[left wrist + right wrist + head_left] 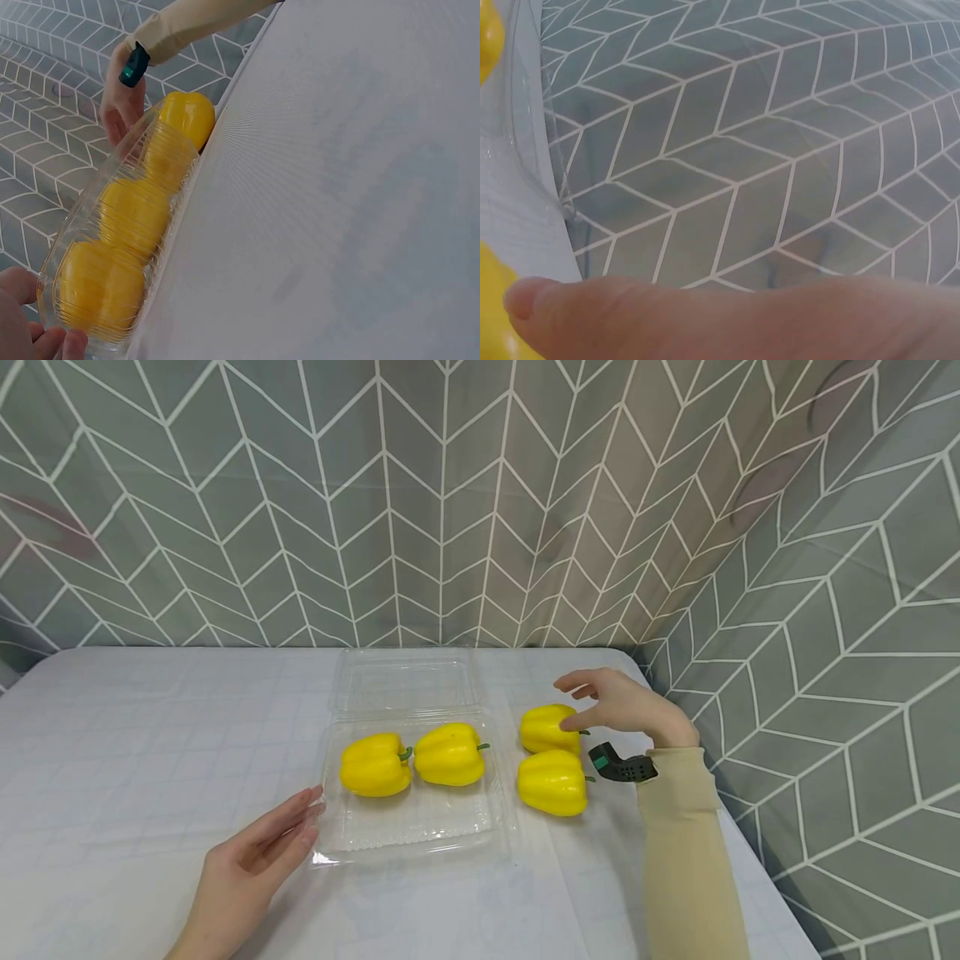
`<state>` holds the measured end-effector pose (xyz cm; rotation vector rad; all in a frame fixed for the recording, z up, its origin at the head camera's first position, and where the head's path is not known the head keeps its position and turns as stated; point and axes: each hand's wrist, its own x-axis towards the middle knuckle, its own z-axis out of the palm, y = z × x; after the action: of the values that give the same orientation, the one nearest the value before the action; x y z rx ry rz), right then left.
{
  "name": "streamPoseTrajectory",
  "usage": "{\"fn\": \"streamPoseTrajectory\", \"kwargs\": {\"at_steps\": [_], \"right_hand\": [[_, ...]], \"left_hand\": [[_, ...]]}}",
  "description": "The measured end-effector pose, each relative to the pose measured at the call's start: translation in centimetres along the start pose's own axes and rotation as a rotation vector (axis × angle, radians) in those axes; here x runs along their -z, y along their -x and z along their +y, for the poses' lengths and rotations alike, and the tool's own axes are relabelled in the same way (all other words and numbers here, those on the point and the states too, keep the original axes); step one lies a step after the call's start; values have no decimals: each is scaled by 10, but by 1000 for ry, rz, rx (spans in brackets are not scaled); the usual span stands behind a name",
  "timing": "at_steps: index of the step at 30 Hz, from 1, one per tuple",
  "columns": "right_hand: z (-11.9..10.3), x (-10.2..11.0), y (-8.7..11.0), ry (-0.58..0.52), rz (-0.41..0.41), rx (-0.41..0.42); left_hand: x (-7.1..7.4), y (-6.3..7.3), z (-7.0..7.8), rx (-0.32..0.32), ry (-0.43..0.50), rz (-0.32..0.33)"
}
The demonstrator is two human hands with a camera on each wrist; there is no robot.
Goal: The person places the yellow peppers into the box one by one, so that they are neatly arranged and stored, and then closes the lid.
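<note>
In the head view a clear plastic clamshell box (408,839) lies unfolded on the table. Its base holds two yellow bell peppers, a left one (371,767) and a right one (450,756). My left hand (251,856) touches the left edge of the base with extended fingertips. To the right of the box sit two more yellow bell peppers, a far one (542,731) and a near one (551,783). My right hand (618,700) is over the far one, its thumb overlapping the pepper and its fingers spread apart beyond it.
The lid (405,685) of the box lies back toward the curtain. A white cloth covers the table (172,735). A grey chevron-patterned curtain (450,510) hangs behind and along the right side. A black wrist strap (622,766) is on the right wrist.
</note>
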<state>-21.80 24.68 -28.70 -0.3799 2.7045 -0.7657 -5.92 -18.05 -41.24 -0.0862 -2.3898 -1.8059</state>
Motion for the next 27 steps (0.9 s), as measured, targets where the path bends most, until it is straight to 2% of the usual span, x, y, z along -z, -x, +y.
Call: {"fn": "streamPoseTrajectory", "kwargs": {"at_steps": [8,15,21,27], "right_hand": [[6,-3,-6,33,-40,-15],[12,-6,-9,42,-102,-52],[16,-8,-14,48,-121,-50],[19,-11,-19,35,-124,-47]], "left_hand": [[0,0,-2,-33,33,1],[-1,0,0,4,-26,6],[-1,0,0,-8,-53,11],[-1,-1,-2,-41,-31,12]]}}
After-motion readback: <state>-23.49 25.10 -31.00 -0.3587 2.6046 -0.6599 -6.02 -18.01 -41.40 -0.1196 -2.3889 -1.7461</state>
